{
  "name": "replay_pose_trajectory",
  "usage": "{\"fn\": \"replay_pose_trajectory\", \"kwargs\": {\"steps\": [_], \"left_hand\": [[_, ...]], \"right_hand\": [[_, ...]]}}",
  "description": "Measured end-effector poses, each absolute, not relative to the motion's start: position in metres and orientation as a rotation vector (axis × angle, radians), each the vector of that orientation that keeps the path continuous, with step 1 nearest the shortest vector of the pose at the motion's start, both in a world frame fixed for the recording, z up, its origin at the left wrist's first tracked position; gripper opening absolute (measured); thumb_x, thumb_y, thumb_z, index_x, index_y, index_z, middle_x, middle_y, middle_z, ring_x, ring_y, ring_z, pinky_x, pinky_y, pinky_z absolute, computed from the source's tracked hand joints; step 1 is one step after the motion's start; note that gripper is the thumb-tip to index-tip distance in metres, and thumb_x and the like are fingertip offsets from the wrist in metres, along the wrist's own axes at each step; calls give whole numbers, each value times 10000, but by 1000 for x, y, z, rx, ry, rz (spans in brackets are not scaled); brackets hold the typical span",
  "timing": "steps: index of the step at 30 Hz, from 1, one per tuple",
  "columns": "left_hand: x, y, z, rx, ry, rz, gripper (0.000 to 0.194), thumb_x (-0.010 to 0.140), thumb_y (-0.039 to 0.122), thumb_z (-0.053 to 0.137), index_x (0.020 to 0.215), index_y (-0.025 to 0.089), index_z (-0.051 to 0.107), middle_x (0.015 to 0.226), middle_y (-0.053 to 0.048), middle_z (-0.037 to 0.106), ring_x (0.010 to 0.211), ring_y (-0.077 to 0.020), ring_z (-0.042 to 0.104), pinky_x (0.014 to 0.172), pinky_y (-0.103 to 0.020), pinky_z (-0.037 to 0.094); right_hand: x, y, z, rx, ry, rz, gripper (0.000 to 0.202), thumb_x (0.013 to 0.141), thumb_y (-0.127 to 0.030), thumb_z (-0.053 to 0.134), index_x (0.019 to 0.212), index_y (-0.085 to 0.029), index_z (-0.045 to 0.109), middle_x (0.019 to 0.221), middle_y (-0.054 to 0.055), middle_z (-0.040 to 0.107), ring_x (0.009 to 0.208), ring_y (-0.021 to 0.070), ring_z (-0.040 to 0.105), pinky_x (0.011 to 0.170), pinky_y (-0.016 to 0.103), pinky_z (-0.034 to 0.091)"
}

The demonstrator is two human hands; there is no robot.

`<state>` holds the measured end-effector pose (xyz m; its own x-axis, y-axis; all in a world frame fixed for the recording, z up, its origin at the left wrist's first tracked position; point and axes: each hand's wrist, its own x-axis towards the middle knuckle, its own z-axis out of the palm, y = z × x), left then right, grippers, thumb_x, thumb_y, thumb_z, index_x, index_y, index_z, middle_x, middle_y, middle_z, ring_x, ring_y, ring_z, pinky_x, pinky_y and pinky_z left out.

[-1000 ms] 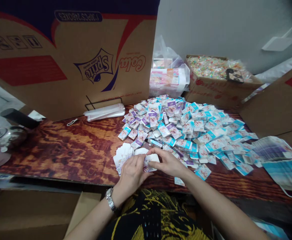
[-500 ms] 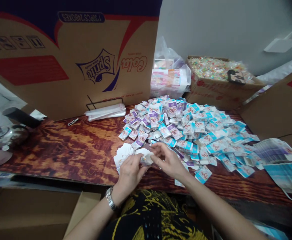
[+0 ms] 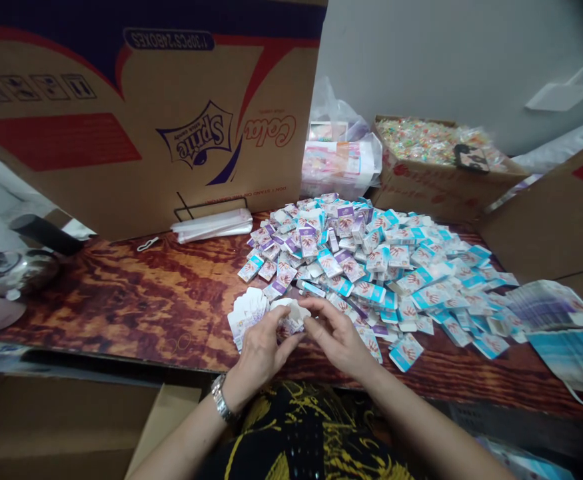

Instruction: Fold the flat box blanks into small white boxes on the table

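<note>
My left hand (image 3: 264, 343), with a silver watch on its wrist, is closed on a small white carton (image 3: 294, 315) near the table's front edge. My right hand (image 3: 338, 333) pinches the carton's right side, its thumb and index finger at the open flap. Just left of the carton lies a fanned stack of flat white cartons (image 3: 248, 310), partly behind my left hand. Beyond my hands spreads a large heap of small blue, purple and white boxes (image 3: 371, 260).
A big brown cardboard box (image 3: 146, 133) stands at the back left. Behind the heap are plastic-wrapped packs (image 3: 338, 163) and a carton of wrapped sweets (image 3: 431, 180). Fanned blue cartons (image 3: 571, 353) lie at the right. Clear plastic bags (image 3: 214, 225) and a metal kettle (image 3: 16, 270) are at the left.
My right hand has turned slightly, its fingers closing in nearer the carton. A box at the heap's near edge, by my right hand, now shows more fully.
</note>
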<state>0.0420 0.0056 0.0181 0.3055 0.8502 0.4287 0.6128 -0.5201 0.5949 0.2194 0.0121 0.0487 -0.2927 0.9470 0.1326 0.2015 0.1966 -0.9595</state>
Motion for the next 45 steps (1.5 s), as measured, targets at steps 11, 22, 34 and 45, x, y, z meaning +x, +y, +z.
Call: {"fn": "replay_pose_trajectory", "kwargs": {"steps": [11, 22, 34, 45], "left_hand": [[39, 8, 16, 2372, 1332, 971, 402, 843, 309, 578, 1183, 178, 408, 871, -47, 621, 722, -162, 621, 646, -272, 514], [45, 5, 18, 2438, 1473, 879, 611, 854, 234, 526, 1369, 115, 220, 1103, -165, 591, 938, -234, 620, 761, -337, 532], [49, 6, 21, 2408, 1586, 754, 710, 875, 199, 427, 1441, 103, 9, 1082, -169, 590, 949, -236, 608, 760, -346, 531], [27, 2, 15, 2604, 1502, 672, 248, 852, 256, 540, 1090, 184, 545, 1014, -99, 572, 956, -245, 512, 818, -400, 479]], "right_hand": [[212, 16, 46, -1093, -1426, 1334, 238, 887, -313, 506, 1101, -218, 549, 1007, 40, 620, 910, 159, 587, 784, 271, 480], [203, 22, 58, -1299, -1502, 1095, 116, 813, -264, 593, 865, -186, 662, 788, 26, 606, 747, 154, 576, 695, 281, 472], [202, 11, 40, -1153, -1722, 1088, 323, 879, -243, 506, 1188, -248, 600, 1071, 72, 583, 1016, 186, 553, 891, 335, 454], [231, 52, 23, -1388, -1366, 1159, 415, 825, -404, 564, 1205, -240, 530, 990, 54, 639, 802, 180, 638, 698, 321, 519]]}}
